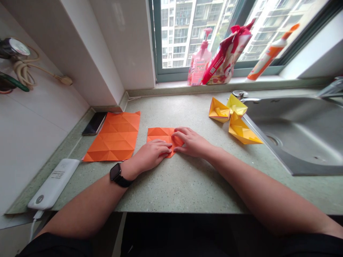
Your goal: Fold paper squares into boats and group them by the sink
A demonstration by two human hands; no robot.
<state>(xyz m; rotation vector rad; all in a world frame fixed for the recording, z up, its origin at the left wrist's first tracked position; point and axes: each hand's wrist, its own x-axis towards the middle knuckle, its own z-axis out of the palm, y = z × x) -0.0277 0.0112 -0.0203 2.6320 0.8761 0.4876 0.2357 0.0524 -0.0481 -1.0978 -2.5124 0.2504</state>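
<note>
A folded piece of orange paper [158, 133] with crease lines lies on the counter in front of me. My left hand [153, 153], wearing a black watch [116, 174] at the wrist, rests over its lower left part, fingers laid flat on it. At the paper's right side my right hand [191, 142] has its fingers and thumb curved around a raised flap. The fingertips hide part of that flap. Left of my hands lies a larger stack of creased orange sheets [115, 135].
Several yellow-orange folded paper pieces [242, 130] stand by the steel sink [300, 132] on the right. A dark phone [94, 123] and a white power bank [53, 184] with a cable lie on the left. A pink pump bottle [198, 66], a red bag [227, 53] and an orange-white bottle [270, 55] stand on the windowsill.
</note>
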